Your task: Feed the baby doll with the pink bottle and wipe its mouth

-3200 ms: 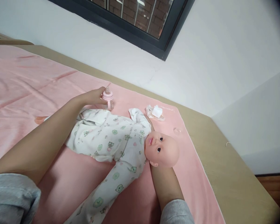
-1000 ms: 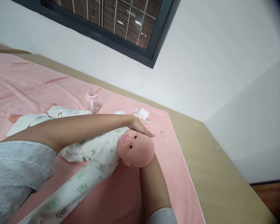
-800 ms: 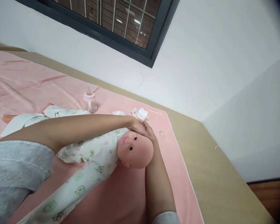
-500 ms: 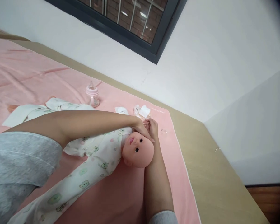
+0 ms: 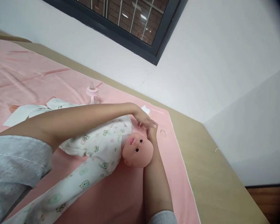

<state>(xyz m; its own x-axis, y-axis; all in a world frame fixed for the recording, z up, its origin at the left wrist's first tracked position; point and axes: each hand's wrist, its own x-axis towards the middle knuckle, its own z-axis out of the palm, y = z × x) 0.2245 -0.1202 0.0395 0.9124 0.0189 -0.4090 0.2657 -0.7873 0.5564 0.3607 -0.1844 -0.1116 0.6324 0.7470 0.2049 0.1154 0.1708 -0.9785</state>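
A baby doll [image 5: 138, 150] in a white outfit with green animal prints lies on its back on a pink blanket [image 5: 102, 193]. My left arm stretches across the doll's body. Beyond the doll's head, my left hand [image 5: 142, 117] reaches out with its fingers extended, the tips touching my right hand [image 5: 153, 127]. My right forearm runs along the crown of the doll's head. The fingers of my right hand are mostly hidden behind my left hand. Just past the hands, a white piece of tissue or wipe [image 5: 145, 109] shows in part.
A baby bottle [image 5: 92, 92] with a pink collar stands at the blanket's far side, partly behind my left arm. A small clear round item [image 5: 163, 133] lies right of my hands. The wooden surface [image 5: 207, 161] borders the blanket, below a wall and a dark window frame [image 5: 154, 57].
My left hand has lifted from beside the doll's head and shifted slightly away, its fingertips now on my right hand. It now covers more of the white tissue. The doll stays in place.
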